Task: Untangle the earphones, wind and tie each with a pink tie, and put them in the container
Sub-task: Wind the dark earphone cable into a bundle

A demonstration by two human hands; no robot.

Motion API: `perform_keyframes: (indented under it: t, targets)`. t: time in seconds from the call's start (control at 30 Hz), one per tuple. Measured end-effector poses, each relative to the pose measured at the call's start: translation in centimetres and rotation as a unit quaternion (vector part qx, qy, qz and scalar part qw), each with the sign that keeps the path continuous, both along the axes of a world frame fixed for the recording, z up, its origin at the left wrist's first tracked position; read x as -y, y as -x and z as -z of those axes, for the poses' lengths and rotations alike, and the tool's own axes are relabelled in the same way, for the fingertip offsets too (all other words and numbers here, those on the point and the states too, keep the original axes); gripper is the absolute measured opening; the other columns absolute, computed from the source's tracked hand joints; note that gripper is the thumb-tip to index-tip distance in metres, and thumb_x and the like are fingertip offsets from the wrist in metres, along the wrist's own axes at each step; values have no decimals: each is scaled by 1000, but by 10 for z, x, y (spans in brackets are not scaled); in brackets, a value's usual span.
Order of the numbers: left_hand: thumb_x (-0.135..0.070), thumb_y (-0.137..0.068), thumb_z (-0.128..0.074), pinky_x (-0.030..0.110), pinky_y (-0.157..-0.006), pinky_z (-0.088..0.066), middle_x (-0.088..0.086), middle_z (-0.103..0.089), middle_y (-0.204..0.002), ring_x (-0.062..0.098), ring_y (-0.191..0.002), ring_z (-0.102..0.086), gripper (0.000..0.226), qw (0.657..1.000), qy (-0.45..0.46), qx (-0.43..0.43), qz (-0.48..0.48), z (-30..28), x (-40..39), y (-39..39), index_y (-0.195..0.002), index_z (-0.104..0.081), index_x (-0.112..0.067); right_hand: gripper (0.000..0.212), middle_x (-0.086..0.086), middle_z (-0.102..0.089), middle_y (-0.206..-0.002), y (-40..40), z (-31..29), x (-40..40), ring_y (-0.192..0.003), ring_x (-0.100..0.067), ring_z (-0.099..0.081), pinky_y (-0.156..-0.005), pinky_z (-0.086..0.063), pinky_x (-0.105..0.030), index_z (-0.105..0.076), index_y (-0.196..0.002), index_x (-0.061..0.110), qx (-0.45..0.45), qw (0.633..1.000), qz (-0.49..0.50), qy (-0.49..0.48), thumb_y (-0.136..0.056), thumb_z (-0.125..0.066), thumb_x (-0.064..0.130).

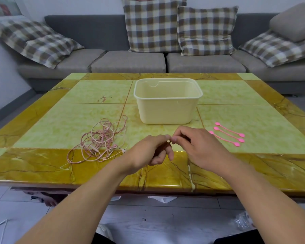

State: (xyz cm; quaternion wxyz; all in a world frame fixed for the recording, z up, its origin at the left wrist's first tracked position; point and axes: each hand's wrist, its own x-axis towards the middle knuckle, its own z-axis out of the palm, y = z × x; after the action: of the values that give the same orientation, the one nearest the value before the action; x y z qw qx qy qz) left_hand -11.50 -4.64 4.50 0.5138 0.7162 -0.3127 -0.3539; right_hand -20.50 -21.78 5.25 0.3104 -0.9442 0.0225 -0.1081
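Left hand (148, 150) curled round a small dark bundle; right hand (197, 147) pinched its tip. Tangled earphones (99, 140) lay left on tabletop (42, 166), pink ties (227, 133) right, container (167, 101) behind. Best to keep the coil tight while reaching for a tie.
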Motion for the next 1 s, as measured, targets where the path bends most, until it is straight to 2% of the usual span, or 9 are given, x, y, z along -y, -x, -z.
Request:
perform_keyframes:
  t: [0.1, 0.17, 0.27, 0.4, 0.53, 0.67, 0.77, 0.87, 1.0]
  targets:
    - [-32, -109, -32, 32, -52, -17, 1, -28, -44, 17, -47, -18, 52, 997, 47, -68, -14, 3, 1, -3, -67, -54, -10, 17, 12, -60, -65, -3, 4, 1, -60, -11, -52, -60, -43, -33, -66, -84, 30, 25, 991, 8, -128, -98, -62, 38]
    - [-30, -108, -33, 32, -51, -12, 0, -25, -46, 15, -46, -15, 51, 991, 76, -111, -18, 4, 2, -4, -62, -47, -15, 15, 7, -66, -71, -4, 4, 1, -69, -19, -60, -67, -49, -37, -68, -85, 30, 30, 989, 20, -147, -98, -63, 36]
    - [-27, -107, -34, 32, -49, -8, -1, -22, -45, 12, -42, -13, 50, 975, 131, -177, -40, 4, 2, -6, -59, -41, -17, 13, 6, -71, -75, -5, 5, 3, -72, -16, -65, -74, -53, -42, -72, -85, 28, 20, 985, 14, -170, -97, -66, 31]
    - [-29, -102, -38, 31, -48, -6, -3, -21, -42, 10, -39, -14, 48, 953, 183, -235, -50, 3, 2, -6, -56, -41, -19, 11, 15, -74, -82, -4, 5, 3, -81, -5, -67, -78, -51, -24, -75, -87, 33, 9, 986, -7, -164, -94, -71, 26]
    - [-31, -100, -41, 31, -48, -7, -4, -22, -40, 10, -37, -15, 46, 951, 192, -242, -34, 2, 3, -6, -55, -41, -19, 7, 28, -71, -95, -2, 3, 2, -99, 7, -63, -86, -41, -9, -77, -92, 36, 17, 991, -7, -136, -93, -71, 33]
    - [-30, -100, -40, 28, -44, -11, -3, -22, -41, 12, -38, -13, 44, 953, 188, -239, -4, 3, 3, -5, -57, -39, -18, 13, 22, -76, -97, -2, -3, 2, -99, 4, -69, -91, -50, -19, -77, -102, 35, 37, 977, -17, -208, -94, -70, 28]
    - [-30, -101, -39, 25, -42, -16, -2, -22, -41, 14, -40, -10, 44, 955, 179, -237, 19, 3, 3, -4, -59, -39, -17, 16, 18, -78, -91, -3, -2, 2, -88, 2, -71, -84, -54, -22, -77, -101, 37, 16, 973, -30, -229, -93, -70, 26]
    - [-30, -102, -39, 26, -44, -18, -2, -23, -41, 14, -39, -14, 45, 955, 178, -235, 34, 2, 3, -3, -60, -39, -16, 17, 8, -79, -95, -2, -2, 4, -90, -13, -73, -83, -55, -27, -78, -104, 31, -1, 968, -50, -246, -96, -65, 23]
    - [-31, -103, -38, 27, -45, -19, -1, -26, -40, 13, -36, -20, 46, 955, 181, -233, 33, 2, 4, -3, -59, -41, -15, 25, 7, -79, -102, 2, -8, 3, -95, -7, -71, -88, -56, -29, -80, -108, 21, -27, 957, -91, -272, -97, -59, 31]
